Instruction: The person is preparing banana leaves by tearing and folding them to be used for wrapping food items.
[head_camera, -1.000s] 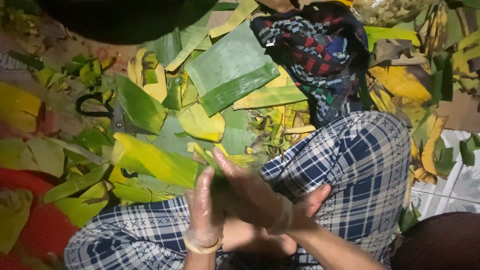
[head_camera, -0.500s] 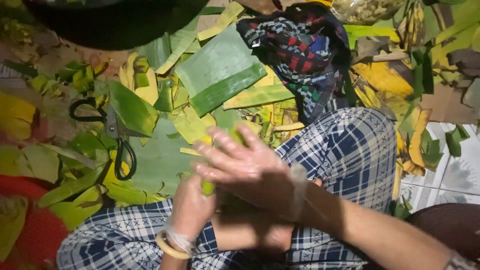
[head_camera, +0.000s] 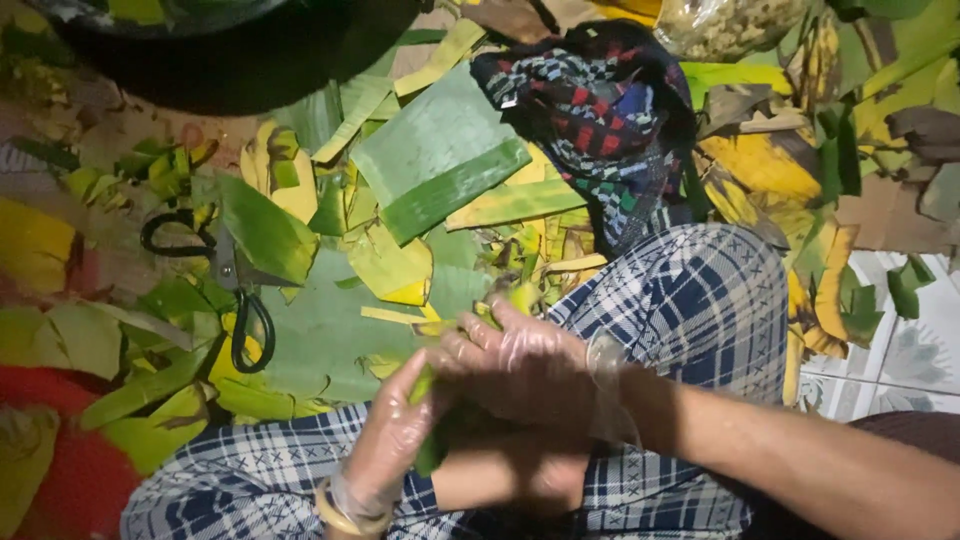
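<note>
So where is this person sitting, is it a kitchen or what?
Probably the floor of a home used as a food-wrapping spot, not a proper kitchen counter. The person sits cross-legged among cut banana leaves and scraps, black-handled scissors lie beside them, and patterned floor tiles show at the right.

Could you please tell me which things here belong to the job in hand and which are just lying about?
In hand:
left hand and right hand, both gloved, folding a green leaf piece

Lying about:
scissors on the leaf scraps
cut leaf sheet
patterned cloth
dark bowl
plastic bag, contents unclear
</note>
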